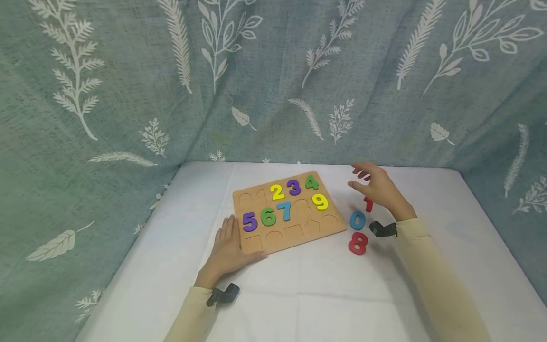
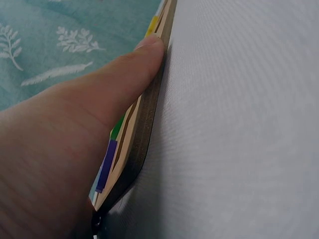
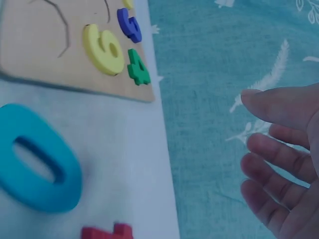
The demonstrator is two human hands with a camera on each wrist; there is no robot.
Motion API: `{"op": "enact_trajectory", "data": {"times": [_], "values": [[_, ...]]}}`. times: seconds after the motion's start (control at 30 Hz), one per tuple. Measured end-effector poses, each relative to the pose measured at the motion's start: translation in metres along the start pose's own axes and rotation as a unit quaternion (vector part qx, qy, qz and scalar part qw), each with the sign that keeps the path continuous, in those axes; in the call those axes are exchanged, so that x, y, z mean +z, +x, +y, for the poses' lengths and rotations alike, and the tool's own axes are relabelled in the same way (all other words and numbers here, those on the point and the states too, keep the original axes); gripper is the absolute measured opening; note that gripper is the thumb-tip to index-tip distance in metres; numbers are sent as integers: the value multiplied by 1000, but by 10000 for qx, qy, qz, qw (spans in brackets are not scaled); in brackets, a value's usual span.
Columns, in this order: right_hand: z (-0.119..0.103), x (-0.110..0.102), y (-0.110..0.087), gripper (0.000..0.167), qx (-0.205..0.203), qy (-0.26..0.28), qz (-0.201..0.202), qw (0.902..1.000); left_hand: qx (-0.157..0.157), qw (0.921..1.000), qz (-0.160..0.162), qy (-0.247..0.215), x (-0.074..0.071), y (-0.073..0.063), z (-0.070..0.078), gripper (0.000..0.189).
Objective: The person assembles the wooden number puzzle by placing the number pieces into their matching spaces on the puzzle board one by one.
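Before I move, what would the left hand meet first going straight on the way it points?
Probably the wooden board: the left hand rests against its near-left corner, thumb along the near edge, though depth beside the fingers is unclear.

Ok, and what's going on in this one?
A person's left hand rests against the near left corner of a wooden number board. Their right hand is raised by the red 1, holding nothing. On the board are 2, 3, 4, 5, 6, 7 and 9; the 1, blue 0 and red 8 lie to its right.
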State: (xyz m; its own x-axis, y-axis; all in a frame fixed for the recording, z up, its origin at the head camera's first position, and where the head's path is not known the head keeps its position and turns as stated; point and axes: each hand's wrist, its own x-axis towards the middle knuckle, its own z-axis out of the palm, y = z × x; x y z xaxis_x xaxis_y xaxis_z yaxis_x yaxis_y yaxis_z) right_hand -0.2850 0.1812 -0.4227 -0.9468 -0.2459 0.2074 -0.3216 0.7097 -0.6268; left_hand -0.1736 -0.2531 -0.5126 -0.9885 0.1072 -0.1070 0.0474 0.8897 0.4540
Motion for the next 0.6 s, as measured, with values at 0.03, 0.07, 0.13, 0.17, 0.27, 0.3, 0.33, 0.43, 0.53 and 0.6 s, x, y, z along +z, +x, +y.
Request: {"op": "enact_trajectory", "data": {"times": [0.03, 0.07, 0.13, 0.17, 0.27, 0.3, 0.33, 0.43, 0.53, 0.6], "values": [[1, -1, -5, 60, 20, -27, 28, 10000, 2, 10000, -2, -26, 0, 0, 0, 148], [3, -2, -10, 60, 44, -55, 56, 10000, 2, 10000, -14, -53, 0, 0, 1, 148], [6, -4, -18, 60, 63, -82, 109, 9999, -6, 10000, -36, -58, 0, 1, 1, 147], [8, -4, -22, 59, 65, -86, 145, 9998, -12, 10000, -52, -30, 0, 1, 2, 147], [14, -5, -33, 59, 127, -102, 255, 9995, -19, 10000, -70, 40, 1, 1, 3, 146], [16, -5, -37, 59, 155, -91, 291, 9994, -17, 10000, -72, 62, 1, 1, 3, 146], [18, -5, -40, 59, 199, -82, 324, 9992, -16, 9999, -75, 80, 1, 1, 3, 146], [23, -5, -48, 60, 292, -76, 383, 9988, -30, 10000, -70, 54, 1, 1, 3, 147], [25, -4, -56, 61, 300, -20, 384, 9988, -35, 10000, -57, 36, 2, 1, 2, 148], [26, -4, -60, 60, 303, 10, 379, 9988, -45, 10000, -29, 42, 2, 1, 1, 148]]}}
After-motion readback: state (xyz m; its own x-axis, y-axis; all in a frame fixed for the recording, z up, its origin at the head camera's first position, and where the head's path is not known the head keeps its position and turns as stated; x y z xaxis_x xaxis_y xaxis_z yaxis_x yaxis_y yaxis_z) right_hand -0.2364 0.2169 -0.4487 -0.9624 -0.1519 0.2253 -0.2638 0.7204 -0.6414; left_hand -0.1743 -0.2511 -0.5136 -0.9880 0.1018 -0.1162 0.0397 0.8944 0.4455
